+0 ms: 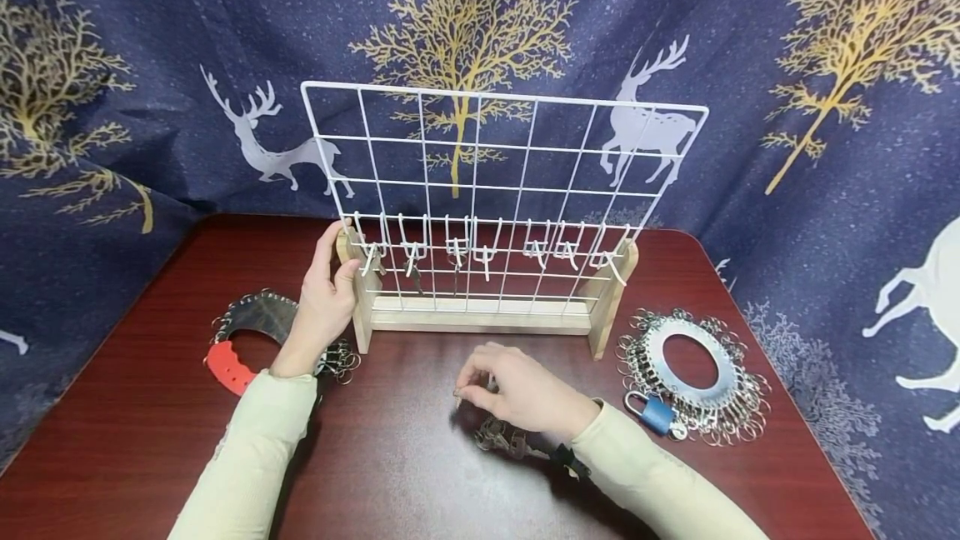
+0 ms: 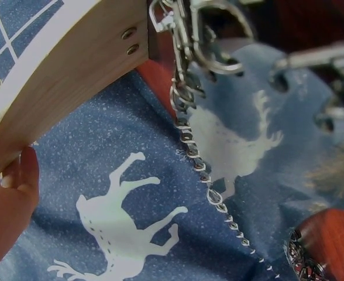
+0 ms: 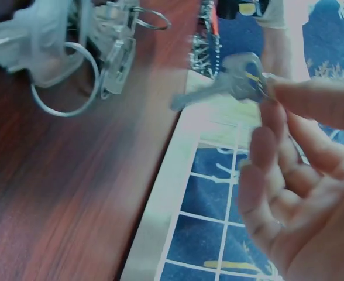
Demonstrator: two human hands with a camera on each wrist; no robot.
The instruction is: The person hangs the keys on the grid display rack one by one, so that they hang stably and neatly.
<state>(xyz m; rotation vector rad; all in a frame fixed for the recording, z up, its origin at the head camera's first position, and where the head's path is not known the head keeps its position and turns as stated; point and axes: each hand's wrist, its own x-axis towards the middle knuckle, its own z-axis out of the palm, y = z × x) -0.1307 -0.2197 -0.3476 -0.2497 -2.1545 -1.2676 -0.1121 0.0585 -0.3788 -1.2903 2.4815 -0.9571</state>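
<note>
My left hand (image 1: pixel 327 298) holds the left wooden upright (image 1: pixel 354 294) of a white wire grid rack (image 1: pixel 480 140). The left wrist view shows the fingers wrapped over the edge of this wooden upright (image 2: pixel 72 82). Between thumb and fingertips, my right hand (image 1: pixel 521 390) pinches a small metal key (image 3: pixel 236 82) by its head, above the table in front of the rack. Below that hand lies a bunch of keys (image 1: pixel 498 438) on the table. White hooks line the grid's lower part; several keys (image 1: pixel 415 273) hang from the left ones.
On the left of the dark red table (image 1: pixel 390 457) lies a metal ring plate (image 1: pixel 266 315) with a red part (image 1: pixel 228 367) and many small rings. A silver ring plate (image 1: pixel 660 352) and a blue padlock (image 1: pixel 656 413) lie at the right. A deer-patterned cloth (image 1: pixel 247 7) hangs behind.
</note>
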